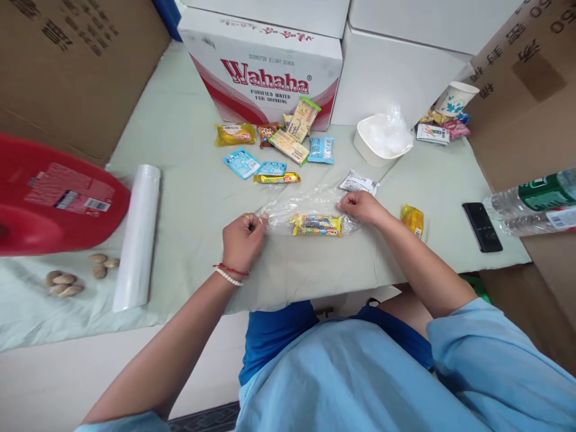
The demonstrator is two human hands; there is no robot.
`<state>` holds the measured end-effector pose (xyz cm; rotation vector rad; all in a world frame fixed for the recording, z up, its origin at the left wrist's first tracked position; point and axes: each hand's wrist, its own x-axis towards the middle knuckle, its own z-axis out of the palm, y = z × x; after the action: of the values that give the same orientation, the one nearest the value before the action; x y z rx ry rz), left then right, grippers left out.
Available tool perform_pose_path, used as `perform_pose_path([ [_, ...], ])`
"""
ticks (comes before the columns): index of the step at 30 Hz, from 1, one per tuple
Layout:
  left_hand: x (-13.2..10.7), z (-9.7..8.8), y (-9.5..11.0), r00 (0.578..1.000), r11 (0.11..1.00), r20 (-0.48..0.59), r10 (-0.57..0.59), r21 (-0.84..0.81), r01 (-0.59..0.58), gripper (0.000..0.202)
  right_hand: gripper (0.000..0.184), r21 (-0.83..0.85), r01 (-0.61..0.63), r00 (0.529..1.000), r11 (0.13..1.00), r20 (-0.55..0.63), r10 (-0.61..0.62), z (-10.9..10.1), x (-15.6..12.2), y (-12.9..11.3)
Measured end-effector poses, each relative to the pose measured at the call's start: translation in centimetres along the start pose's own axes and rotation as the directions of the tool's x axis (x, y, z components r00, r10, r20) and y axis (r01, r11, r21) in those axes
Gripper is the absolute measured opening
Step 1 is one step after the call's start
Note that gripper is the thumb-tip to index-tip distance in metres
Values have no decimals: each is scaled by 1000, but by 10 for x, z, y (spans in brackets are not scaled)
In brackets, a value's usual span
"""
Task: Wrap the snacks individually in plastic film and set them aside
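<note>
A sheet of clear plastic wrap [306, 204] lies on the pale green cloth [189, 198], with a yellow snack bar [317, 225] on it. My left hand [243, 238] is closed, pinching the left end of the wrap. My right hand [360, 207] is closed on the wrap's right end, beside the bar. The wrap stretches between the two hands over the bar.
A roll of plastic wrap [137, 237] lies at left by a red jug [49, 201] and some nuts [65, 279]. Several snack packets [279, 147] sit before a Wahaha box [265, 66]. A white bowl [380, 141], paper cup [454, 99], yellow packet [413, 220], black remote [482, 227] and bottles [535, 201] are at right.
</note>
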<state>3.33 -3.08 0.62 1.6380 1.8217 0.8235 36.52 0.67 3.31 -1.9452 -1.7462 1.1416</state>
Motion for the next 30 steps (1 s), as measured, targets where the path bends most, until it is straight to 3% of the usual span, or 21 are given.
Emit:
perform_pose_path([
  [3, 18, 0, -3, 989, 991, -151, 0, 132, 20, 21, 30, -208, 4, 999, 978, -33, -11, 0, -6, -3],
  [6, 32, -12, -11, 936, 986, -350, -36, 138, 89, 39, 15, -487, -13, 994, 873, -105, -44, -2, -15, -8],
  [8, 30, -24, -11, 871, 990, -488, 54, 139, 17, 38, 14, -600, -15, 982, 800, -159, -101, -6, -18, -15],
  [11, 9, -32, 7, 714, 937, -607, 349, 222, -270, 25, 24, -654, 52, 957, 754, -184, -225, -12, -12, -30],
  [13, -9, -23, 28, 680, 823, -471, 562, 236, -517, 22, 29, -656, 144, 946, 741, -129, -298, -12, 2, -40],
  [15, -23, -4, 49, 695, 712, -154, 702, 149, -687, 28, 41, -648, 243, 939, 722, -30, -343, -7, 19, -50],
  [17, -29, 20, 65, 707, 698, 111, 698, 116, -707, 35, 52, -651, 278, 944, 706, 51, -325, 2, 36, -57],
  [20, -27, 48, 74, 742, 737, 318, 590, 161, -656, 37, 42, -672, 234, 969, 702, 102, -225, 11, 53, -63],
  [22, -25, 58, 73, 760, 754, 365, 538, 195, -628, 37, 28, -667, 239, 970, 706, 125, -209, 9, 57, -65],
  [24, -26, 61, 71, 785, 762, 340, 518, 233, -604, 36, 21, -630, 309, 948, 712, 146, -282, 2, 55, -66],
  [28, -32, 61, 72, 853, 792, 253, 457, 320, -519, 35, 17, -492, 491, 859, 719, 136, -493, -12, 31, -66],
  [30, -35, 62, 74, 866, 796, 257, 430, 344, -498, 35, 20, -456, 540, 827, 707, 136, -545, -13, 11, -63],
])
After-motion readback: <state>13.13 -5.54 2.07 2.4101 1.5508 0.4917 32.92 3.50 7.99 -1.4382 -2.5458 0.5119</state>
